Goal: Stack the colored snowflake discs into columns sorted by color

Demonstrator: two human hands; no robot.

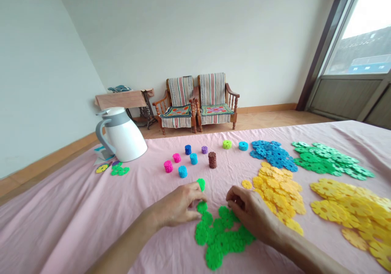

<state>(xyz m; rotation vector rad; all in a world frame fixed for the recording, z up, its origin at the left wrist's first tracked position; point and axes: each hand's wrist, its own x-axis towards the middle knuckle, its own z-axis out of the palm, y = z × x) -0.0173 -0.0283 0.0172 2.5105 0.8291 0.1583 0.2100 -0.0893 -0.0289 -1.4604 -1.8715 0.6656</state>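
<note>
My left hand (185, 204) reaches in over the pink cloth with thumb and fingers apart. A green snowflake disc (202, 207) shows between its thumb and index finger, seemingly lying at the pile's edge. Just past the knuckles is another green disc (200, 184), partly hidden by the hand. My right hand (251, 209) is curled above the right side of the green disc pile (221, 238), fingertips pressed together. Whatever those fingers hold, if anything, is hidden. Beyond the hands stand short disc stacks: a brown stack (212, 160), a light blue stack (182, 172) and a pink stack (168, 166).
Yellow-orange discs (276, 190), yellow discs (354, 204), blue discs (271, 154) and green-teal discs (330, 160) lie in heaps on the right. A white jug (126, 137) stands at left, beside a few loose discs (119, 169). Two wooden armchairs (214, 99) are against the wall.
</note>
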